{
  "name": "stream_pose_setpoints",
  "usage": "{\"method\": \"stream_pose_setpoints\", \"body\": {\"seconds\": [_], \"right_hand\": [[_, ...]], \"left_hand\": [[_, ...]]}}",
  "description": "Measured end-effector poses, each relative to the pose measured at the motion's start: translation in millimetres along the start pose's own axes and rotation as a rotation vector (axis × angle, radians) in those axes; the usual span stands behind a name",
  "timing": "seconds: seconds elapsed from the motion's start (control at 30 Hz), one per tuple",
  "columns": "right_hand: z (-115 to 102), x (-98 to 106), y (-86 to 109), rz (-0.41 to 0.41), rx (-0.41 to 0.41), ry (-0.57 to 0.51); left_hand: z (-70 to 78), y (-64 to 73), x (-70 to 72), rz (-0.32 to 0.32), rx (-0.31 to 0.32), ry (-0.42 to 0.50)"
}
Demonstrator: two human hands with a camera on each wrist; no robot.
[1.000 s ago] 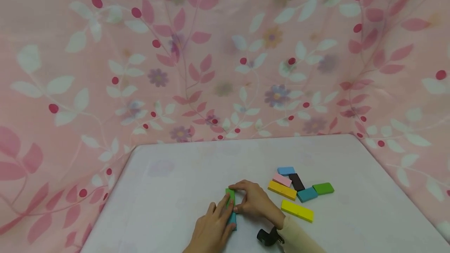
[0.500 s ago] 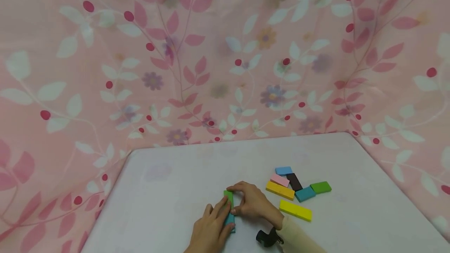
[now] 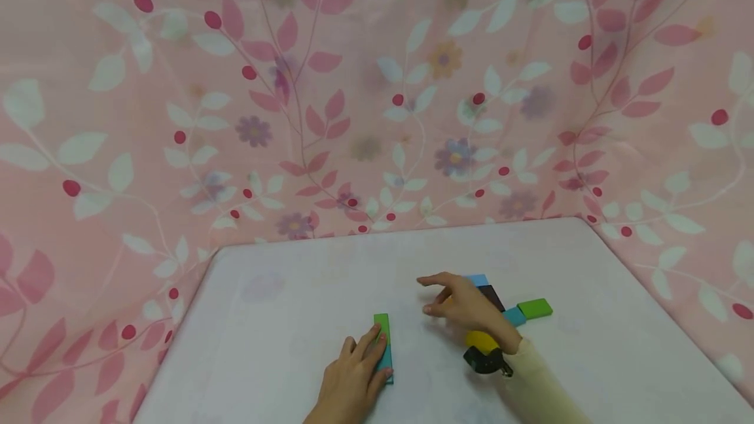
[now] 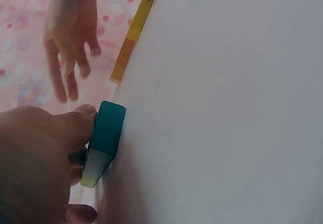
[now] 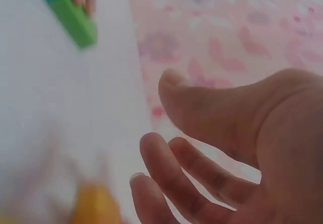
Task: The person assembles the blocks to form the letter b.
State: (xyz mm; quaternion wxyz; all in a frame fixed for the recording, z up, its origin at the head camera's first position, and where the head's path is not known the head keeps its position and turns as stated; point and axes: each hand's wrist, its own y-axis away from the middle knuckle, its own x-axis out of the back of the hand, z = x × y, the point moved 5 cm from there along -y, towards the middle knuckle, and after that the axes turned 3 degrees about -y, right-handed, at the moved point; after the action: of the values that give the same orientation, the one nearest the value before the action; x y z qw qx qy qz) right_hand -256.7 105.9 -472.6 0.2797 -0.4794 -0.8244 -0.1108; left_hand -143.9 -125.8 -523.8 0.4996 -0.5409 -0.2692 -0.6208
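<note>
Pink floral cloth [image 3: 365,116] behind white table [image 3: 265,326], left hand [image 3: 352,375] with fingers loosely extended, green block [image 3: 381,320] under its fingertips, teal block [image 3: 385,361] against its thumb, right hand [image 3: 468,304], thumb and fingers parted, blue block [image 3: 479,279] partly behind its knuckles.

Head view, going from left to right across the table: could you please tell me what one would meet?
Left hand, leftmost green block, right hand, rightmost teal block, rightmost green block.
</note>
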Motion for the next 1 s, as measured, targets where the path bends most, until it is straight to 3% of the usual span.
{"method": "stream_pose_setpoints", "body": {"seconds": [0.1,0.27,0.33,0.53,0.7,1.0], "right_hand": [[11,30,14.3,0.051,0.037,0.087],[28,49,36.9,-0.017,0.055,0.112],[32,49,42.4,-0.045,0.062,0.135],[37,41,47.1,-0.067,0.156,0.346],[39,38,44.0,-0.059,0.182,0.338],[38,25,37.2,0.071,0.240,0.380]], "left_hand": [[-0.6,-1.4,0.5,0.002,0.004,0.012],[-1.0,0.1,1.9,0.008,-0.003,0.034],[-1.0,1.0,2.7,0.010,-0.008,0.039],[-1.8,0.5,2.1,0.004,-0.009,0.056],[-3.4,1.5,0.1,0.016,-0.013,0.064],[-4.4,1.5,2.6,0.013,-0.007,0.065]]}}
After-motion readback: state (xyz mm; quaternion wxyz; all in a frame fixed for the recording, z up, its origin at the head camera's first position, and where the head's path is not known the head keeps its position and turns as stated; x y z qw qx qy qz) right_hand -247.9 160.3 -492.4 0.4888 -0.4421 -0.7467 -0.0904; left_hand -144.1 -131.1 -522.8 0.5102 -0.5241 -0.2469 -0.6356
